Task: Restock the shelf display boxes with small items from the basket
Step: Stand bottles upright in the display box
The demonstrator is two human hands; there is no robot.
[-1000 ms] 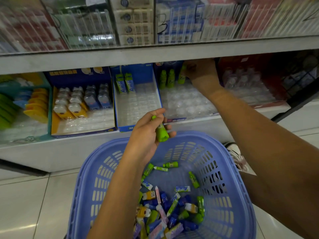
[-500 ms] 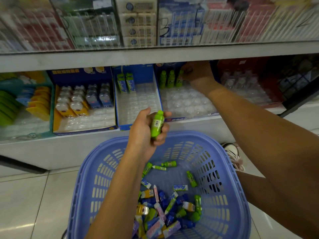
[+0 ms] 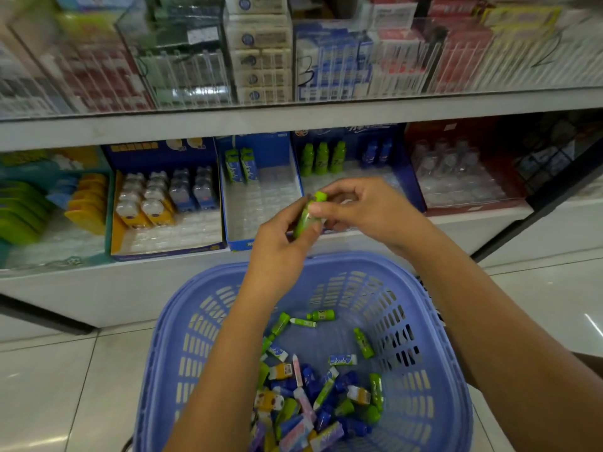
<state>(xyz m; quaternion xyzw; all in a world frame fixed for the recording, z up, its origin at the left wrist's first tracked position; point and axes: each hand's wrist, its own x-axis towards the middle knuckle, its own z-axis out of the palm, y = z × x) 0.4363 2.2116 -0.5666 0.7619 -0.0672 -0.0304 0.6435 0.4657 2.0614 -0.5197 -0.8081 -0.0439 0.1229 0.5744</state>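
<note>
The left hand (image 3: 280, 247) grips the green bottle (image 3: 305, 218) low and the right hand (image 3: 368, 207) pinches its top; it seems light, rigid and slick, best held mid-body.

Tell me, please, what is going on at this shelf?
A person is restocking. Both hands hold one small green bottle in front of the shelf, with the blue basket below. The left hand grips its body; the right hand pinches it near the cap. Three matching bottles stand at the back of a display box. Many small items lie in the basket.
</note>
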